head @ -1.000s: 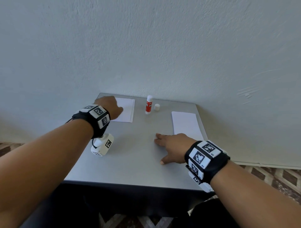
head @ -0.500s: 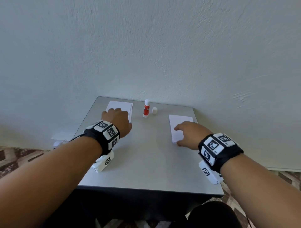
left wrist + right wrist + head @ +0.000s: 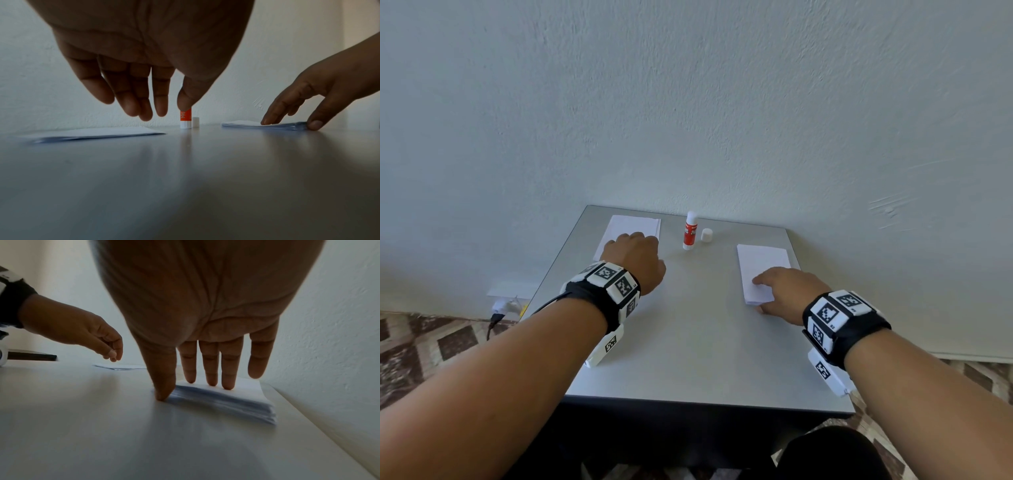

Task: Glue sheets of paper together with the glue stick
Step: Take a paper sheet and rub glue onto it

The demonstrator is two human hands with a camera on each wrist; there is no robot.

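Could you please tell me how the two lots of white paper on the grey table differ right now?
The right-hand stack of white paper is visibly thick, many sheets deep; the left-hand white paper lies much thinner. The right hand rests its fingers on the right-hand stack with its thumb at the near edge, while the left hand hovers above the left-hand paper without touching. Both are white, lie flat, and flank the red-and-white glue stick.

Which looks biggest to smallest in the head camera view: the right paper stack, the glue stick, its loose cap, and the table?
1. Table, by far the largest.
2. Right paper stack, partly under the right hand.
3. Glue stick, standing upright.
4. Cap, smallest, just right of the stick.
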